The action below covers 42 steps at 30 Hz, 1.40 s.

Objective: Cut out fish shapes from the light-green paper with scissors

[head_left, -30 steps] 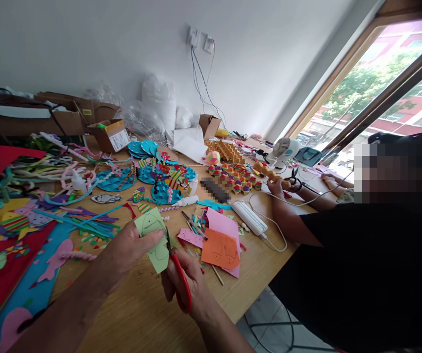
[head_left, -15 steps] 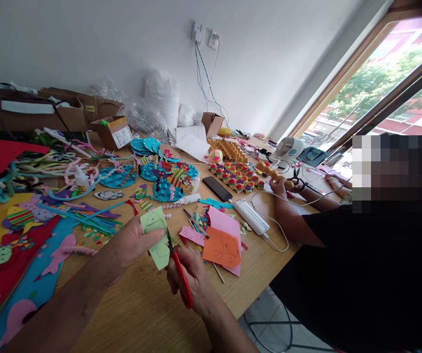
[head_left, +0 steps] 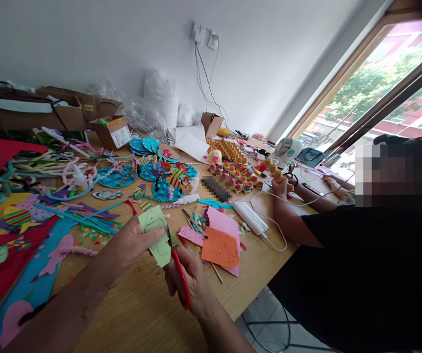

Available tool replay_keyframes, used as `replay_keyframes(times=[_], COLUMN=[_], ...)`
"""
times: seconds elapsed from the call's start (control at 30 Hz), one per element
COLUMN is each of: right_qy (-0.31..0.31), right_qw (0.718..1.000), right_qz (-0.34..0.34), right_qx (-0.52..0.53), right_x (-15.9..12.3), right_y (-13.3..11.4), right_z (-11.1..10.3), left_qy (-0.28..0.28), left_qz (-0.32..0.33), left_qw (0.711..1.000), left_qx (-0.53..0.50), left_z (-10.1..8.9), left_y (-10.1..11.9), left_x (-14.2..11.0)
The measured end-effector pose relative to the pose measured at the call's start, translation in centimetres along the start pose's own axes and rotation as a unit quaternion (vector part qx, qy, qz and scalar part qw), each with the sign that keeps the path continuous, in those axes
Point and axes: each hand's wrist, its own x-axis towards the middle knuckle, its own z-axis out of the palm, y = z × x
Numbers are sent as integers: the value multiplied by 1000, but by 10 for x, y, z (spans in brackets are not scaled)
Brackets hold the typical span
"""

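Note:
Between the thumb and fingers of my left hand is a piece of light green paper with a fish outline drawn on it. My right hand grips red-handled scissors, whose dark blades meet the paper's right edge. The far blade tip is partly hidden by the paper. Just right of the scissors lies an orange sheet with drawn outlines, resting on a pink sheet. A smaller pink piece with pen lines and several pens are beside them.
Coloured craft strips and felt sheets cover the left side. Blue decorated plates and a painted egg tray stand farther back. A white power strip trails a cable. At right, a co-worker holds an egg-carton strip.
The view has shifted slightly. My hands keep nearly the same hold, with the scissors still at the green paper's edge. The co-worker's egg-carton strip has tilted a little.

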Motion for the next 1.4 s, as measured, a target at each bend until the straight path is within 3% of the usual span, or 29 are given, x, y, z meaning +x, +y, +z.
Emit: replay_keyframes(times=[0.7, 0.93, 1.4], right_qy=[-2, -5, 3], right_qw=[998, 998, 1000], right_qz=[30, 20, 7], right_qx=[56, 63, -19], right_x=[0, -1, -4], right_y=[-6, -3, 1], right_z=[3, 2, -2], left_qy=[0, -33, -55], left_qz=[-9, -12, -28], left_qw=[1000, 999, 998], left_qx=[-30, -19, 11], left_z=[1, -4, -11], left_y=[-1, -5, -2], left_x=[-2, 1, 2])
